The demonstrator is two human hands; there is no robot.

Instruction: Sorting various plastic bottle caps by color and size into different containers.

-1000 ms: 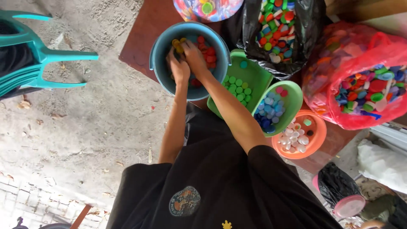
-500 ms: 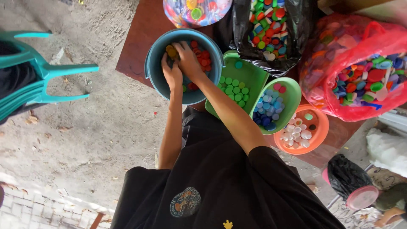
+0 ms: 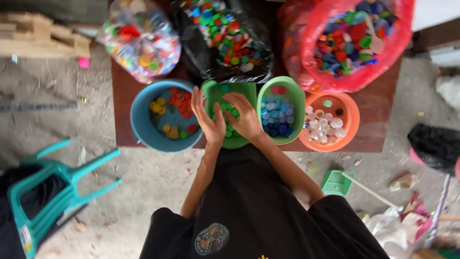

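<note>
My left hand (image 3: 209,120) hovers with its fingers spread over the left edge of a green square tub (image 3: 249,89) that holds green bottle caps. My right hand (image 3: 245,118) lies palm down inside the same tub, fingers bent into the caps; whether it grips any is hidden. Left of the tub stands a blue bucket (image 3: 142,129) with red and yellow caps. On the tub's right sit a green oval bowl (image 3: 298,96) of blue caps and an orange bowl (image 3: 352,120) of white caps.
All containers stand on a brown table (image 3: 383,124). Behind them lie a clear bag (image 3: 141,41), a black bag (image 3: 225,33) and a red bag (image 3: 357,45) of mixed caps. A teal chair (image 3: 62,187) stands at lower left, a green dustpan (image 3: 338,182) at right.
Both hands have left the blue bucket and moved right to the green square tub. The view has swung so the table now lies straight ahead.
</note>
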